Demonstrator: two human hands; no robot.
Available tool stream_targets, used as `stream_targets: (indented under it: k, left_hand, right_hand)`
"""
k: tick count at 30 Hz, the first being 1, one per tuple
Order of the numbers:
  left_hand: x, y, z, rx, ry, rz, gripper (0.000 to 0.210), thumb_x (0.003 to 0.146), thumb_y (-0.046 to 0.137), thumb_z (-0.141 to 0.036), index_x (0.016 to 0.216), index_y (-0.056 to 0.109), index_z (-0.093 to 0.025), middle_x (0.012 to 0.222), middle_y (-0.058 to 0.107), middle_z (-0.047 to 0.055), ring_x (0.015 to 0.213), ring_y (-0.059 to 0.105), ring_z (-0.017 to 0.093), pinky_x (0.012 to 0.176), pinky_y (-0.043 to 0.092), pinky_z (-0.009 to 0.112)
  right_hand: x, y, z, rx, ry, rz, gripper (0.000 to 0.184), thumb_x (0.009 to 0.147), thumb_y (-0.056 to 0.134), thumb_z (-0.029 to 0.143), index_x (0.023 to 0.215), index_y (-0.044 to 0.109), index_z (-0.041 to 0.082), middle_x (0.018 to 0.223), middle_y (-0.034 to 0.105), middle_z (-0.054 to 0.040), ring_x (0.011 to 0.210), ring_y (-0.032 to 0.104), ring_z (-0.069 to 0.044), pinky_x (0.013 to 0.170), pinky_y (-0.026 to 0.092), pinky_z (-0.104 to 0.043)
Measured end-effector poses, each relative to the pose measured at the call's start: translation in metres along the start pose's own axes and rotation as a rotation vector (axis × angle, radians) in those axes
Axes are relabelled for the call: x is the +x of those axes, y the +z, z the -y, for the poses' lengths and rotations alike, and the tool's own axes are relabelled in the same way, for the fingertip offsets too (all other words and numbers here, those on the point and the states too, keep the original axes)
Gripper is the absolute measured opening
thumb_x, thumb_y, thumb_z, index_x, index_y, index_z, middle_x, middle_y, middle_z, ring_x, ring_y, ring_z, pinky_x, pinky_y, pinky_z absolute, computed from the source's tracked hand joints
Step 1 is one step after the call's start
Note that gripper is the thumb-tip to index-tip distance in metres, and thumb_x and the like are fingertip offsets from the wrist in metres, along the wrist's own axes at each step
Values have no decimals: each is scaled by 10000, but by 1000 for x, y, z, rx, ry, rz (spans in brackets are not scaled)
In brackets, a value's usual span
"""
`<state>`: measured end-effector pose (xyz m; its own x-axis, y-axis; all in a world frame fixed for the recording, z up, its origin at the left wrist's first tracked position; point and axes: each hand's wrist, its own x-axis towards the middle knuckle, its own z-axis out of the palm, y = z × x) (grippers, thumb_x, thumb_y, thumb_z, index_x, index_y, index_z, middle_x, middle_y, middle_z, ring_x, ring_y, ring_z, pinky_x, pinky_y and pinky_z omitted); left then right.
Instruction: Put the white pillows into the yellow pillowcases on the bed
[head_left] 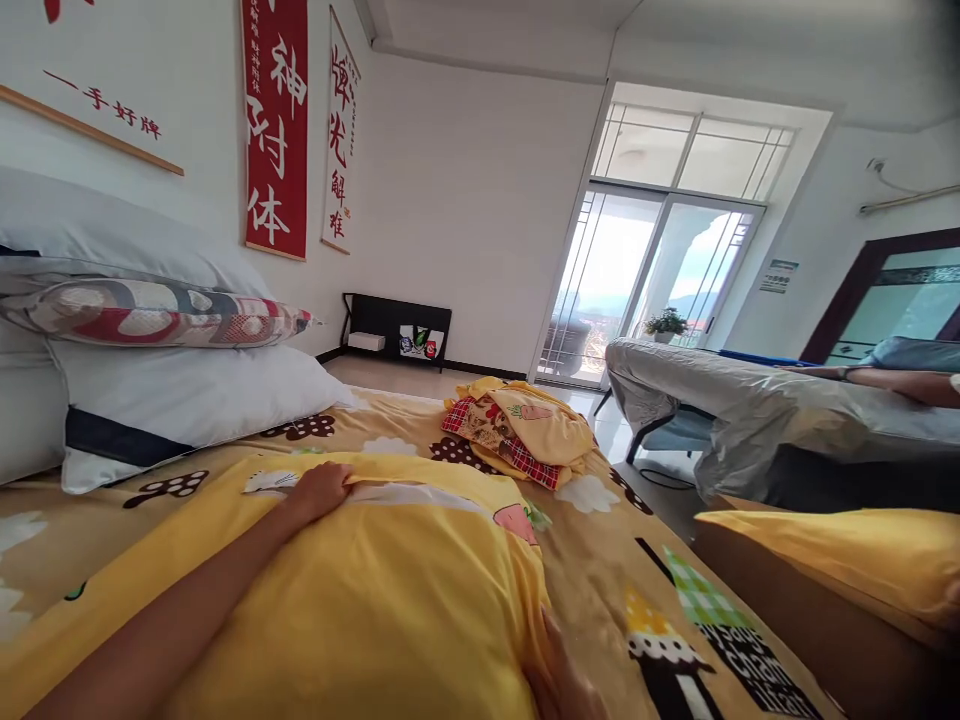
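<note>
A yellow pillowcase [390,600] lies in front of me on the bed, puffed out by a filling; a strip of white [420,495] shows at its far opening. My left hand [322,490] is closed over the far edge of the pillowcase, left of that strip, with the fingertips tucked out of sight. Low in the view, my right hand [562,670] grips the right side of the pillowcase. It is slightly blurred and partly cut off by the frame's bottom edge. A pink print shows on the pillowcase's far right corner.
White pillows [187,400] and a patterned cushion [165,312] are stacked at left. A folded cloth bundle [521,425] lies on the far patterned bedsheet [592,580]. At right are a yellow pillow [862,560], a plastic-covered table [675,370] and another person's arm [900,383].
</note>
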<state>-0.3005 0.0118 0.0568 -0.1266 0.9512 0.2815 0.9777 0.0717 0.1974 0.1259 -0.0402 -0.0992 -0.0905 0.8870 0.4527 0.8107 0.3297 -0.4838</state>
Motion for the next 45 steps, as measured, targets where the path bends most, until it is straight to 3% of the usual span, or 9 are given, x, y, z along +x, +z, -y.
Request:
stream_targets:
  k: [4,8,15,20,26,30,33,40,45]
  left_hand:
    - [-14,-3,7,-188,-58,-383,141,778,359,-245,705,469,-195,708,584,28,692,531,175,637,360,264]
    - [-36,20,8,-353,-42,-558,120,696,382,-298,614,372,-211,576,482,8,588,466,159,610,384,268]
    - [-50,58,18,-327,-81,-480,112,643,436,-326,657,487,-228,760,644,85,834,584,262,811,477,372]
    - [-47,69,19,-308,25,-432,117,687,445,-318,694,526,-233,790,669,77,816,600,253,776,500,374]
    - [-62,31,-17,-265,355,-545,148,849,418,-196,713,473,-217,700,571,48,710,537,190,695,465,324]
    - [-62,-16,-84,-133,804,-214,96,876,453,-158,848,519,-221,886,625,57,832,566,185,779,474,311]
    - [-33,-9,-140,20,915,46,113,830,464,-126,827,551,-198,879,633,79,819,582,214,715,490,326]
    - [-2,100,-185,-32,661,52,431,886,420,-227,1300,498,-138,1346,525,179,1220,508,309,1014,405,477]
    - [20,74,-202,231,665,408,275,785,515,-162,1006,679,-159,895,711,142,803,677,290,716,533,405]
  right_hand:
    - [44,-53,14,-172,-191,148,414,901,375,235,1176,654,369,969,707,-17,860,676,-178,694,504,-255]
    - [102,-83,64,-305,-288,-49,310,869,470,235,1043,712,321,937,665,-48,876,624,-212,745,476,-316]
    - [167,-16,179,-34,-568,126,724,682,707,268,1366,469,265,1316,540,-89,1168,494,-281,992,371,-446]
    - [188,34,129,94,-333,-37,623,573,481,13,1149,630,197,1145,628,-78,1103,533,-242,937,394,-374]
    - [208,20,79,106,-203,-151,596,524,391,2,1025,668,169,1022,640,-78,984,564,-215,855,443,-328]
    - [225,-11,92,66,-300,2,566,527,414,13,988,689,193,853,646,-25,781,565,-158,715,424,-252]
    - [231,-28,96,12,-399,194,453,603,468,60,949,714,222,661,611,16,634,533,-138,618,365,-232]
    - [223,-24,54,61,-361,20,449,617,436,86,936,729,204,654,639,-4,596,544,-137,589,360,-224]
    - [226,-27,45,127,-364,-63,384,630,459,143,893,736,181,582,563,15,555,475,-116,554,320,-215]
